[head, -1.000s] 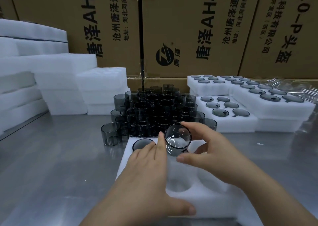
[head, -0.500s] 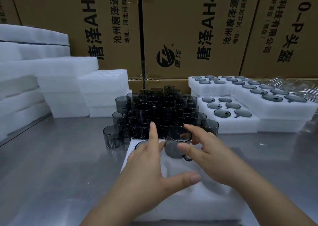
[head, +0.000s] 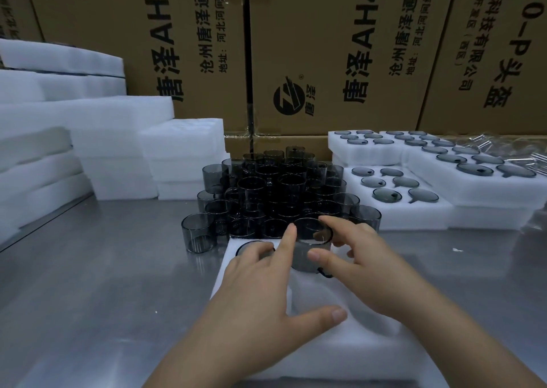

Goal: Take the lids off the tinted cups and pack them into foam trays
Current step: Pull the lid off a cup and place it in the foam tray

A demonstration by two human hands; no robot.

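The cup [head: 310,251] is dark grey and see-through. It stands upright, with no lid on it, at a hole in the far row of the white foam tray [head: 340,349] just in front of the person. I cannot tell how deep it sits in the hole. The right hand [head: 364,266] holds the cup in a pinch: the thumb presses the near side and the first finger hooks over the far rim, while the other fingers curl loosely beside it. The left hand [head: 260,293] is spread wide and holds nothing. Its first finger points straight up and touches the left side of the cup, its thumb lies flat on the foam, and its other fingers rest on the tray. Just under those fingers a second cup [head: 251,247] sits down in the far left hole, so only its rim shows. Behind the tray is a big pile of cups [head: 281,192], stacked close together. To the right are full trays [head: 414,219] with grey cups sunk in their holes. To the left are stacks of plain foam slabs [head: 118,139]. All of it sits on a shiny metal table [head: 103,284], and brown boxes [head: 340,47] with black print stand along the back.
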